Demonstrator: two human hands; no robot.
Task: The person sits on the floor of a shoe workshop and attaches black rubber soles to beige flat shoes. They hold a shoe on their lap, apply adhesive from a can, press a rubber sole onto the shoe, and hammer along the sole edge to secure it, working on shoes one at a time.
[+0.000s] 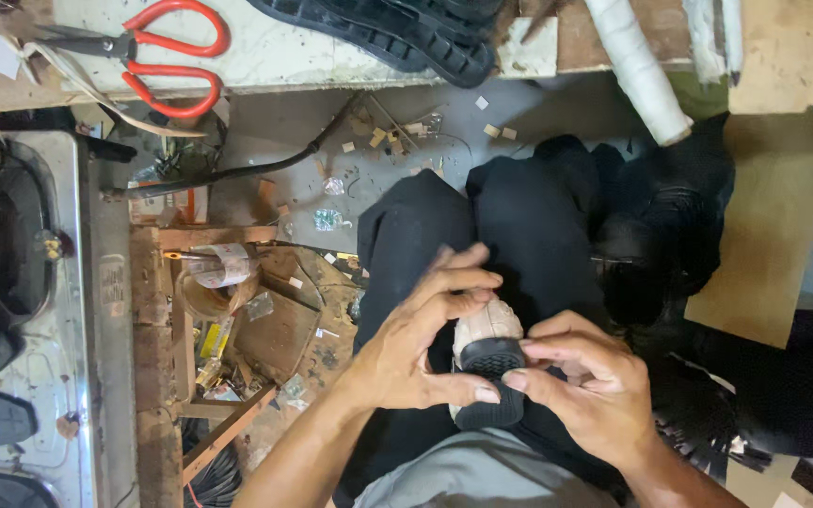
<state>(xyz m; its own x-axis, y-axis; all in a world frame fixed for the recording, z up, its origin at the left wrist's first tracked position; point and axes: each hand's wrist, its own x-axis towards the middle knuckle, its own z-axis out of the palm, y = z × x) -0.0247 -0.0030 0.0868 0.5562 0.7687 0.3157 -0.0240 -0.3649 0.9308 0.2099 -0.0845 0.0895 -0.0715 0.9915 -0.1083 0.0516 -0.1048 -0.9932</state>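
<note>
Left hand [416,343] and right hand [587,386] clamped on small shoe [487,350], held over lap; white upper, black sole [493,362] facing up. Sole seated, thumbs pressing edge; bonding apparently near done. Red scissors [167,56] idle on worktop [284,52], well apart.

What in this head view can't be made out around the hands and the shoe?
- Shoe: mostly covered by the left hand and right hand; only the pale upper and dark sole tip show.
- Black soles: cut off by the top edge.
- Small scraps on the floor: too small to identify.
</note>
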